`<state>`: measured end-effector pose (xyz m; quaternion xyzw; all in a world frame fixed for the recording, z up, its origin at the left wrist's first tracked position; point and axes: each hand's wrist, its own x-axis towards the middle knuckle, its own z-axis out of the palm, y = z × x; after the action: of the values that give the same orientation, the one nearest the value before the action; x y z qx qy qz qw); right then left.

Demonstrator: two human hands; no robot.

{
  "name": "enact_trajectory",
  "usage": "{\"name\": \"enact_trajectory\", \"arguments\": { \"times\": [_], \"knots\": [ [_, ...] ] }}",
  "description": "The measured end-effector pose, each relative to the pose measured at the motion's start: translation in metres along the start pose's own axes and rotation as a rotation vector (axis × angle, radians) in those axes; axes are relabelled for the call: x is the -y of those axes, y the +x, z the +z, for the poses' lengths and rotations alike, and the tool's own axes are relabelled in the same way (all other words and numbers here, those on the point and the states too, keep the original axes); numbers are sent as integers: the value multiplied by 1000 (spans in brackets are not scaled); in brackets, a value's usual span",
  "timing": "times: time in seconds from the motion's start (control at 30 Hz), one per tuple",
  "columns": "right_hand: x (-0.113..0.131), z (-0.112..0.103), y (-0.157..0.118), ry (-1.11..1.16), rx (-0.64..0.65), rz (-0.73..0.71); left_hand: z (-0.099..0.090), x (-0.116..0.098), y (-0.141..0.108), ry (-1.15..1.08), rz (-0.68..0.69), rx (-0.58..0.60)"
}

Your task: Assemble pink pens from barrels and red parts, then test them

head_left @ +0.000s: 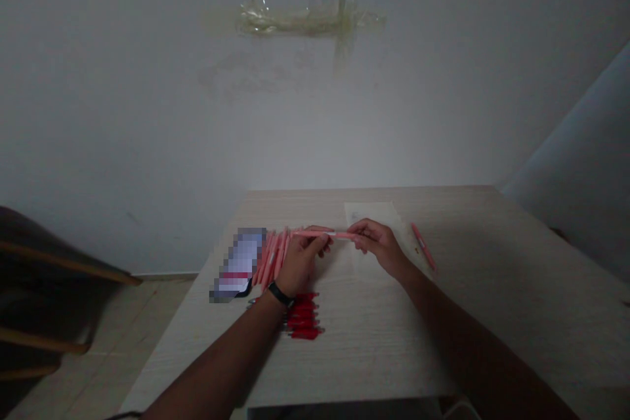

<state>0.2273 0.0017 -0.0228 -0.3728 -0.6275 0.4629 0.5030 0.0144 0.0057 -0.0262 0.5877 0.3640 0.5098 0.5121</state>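
Observation:
My left hand (302,264) and my right hand (378,246) both grip a pink pen (322,233), one at each end, above a pale wood-grain table (374,348). A fanned row of pink pens (270,259) lies under and left of my left hand. Several red pens (302,318) lie stacked just below that hand, partly hidden by my wrist. A pixelated flat object (239,264) lies left of the row. A loose pink pen (423,246) lies to the right of my right hand, beside a sheet of pale paper (371,215).
A dark chair with wooden rails (54,295) stands at the left, over a tiled floor (138,321). The table's far edge meets a white wall (315,144), which bears a patch of old tape (305,21). A black band (281,294) circles my left wrist.

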Motion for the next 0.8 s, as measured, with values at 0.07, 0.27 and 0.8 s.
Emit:
{"name": "enact_trajectory", "arguments": {
  "times": [0.07,0.27,0.8],
  "knots": [
    [-2,-5,1,7,-7,-3,-2,-2,0,-29,-17,-37],
    [-3,-9,2,-49,34,-37,-3,0,2,-60,-53,-29],
    [-7,-11,2,-20,74,-25,0,-1,0,-122,-36,7]
  ]
}}
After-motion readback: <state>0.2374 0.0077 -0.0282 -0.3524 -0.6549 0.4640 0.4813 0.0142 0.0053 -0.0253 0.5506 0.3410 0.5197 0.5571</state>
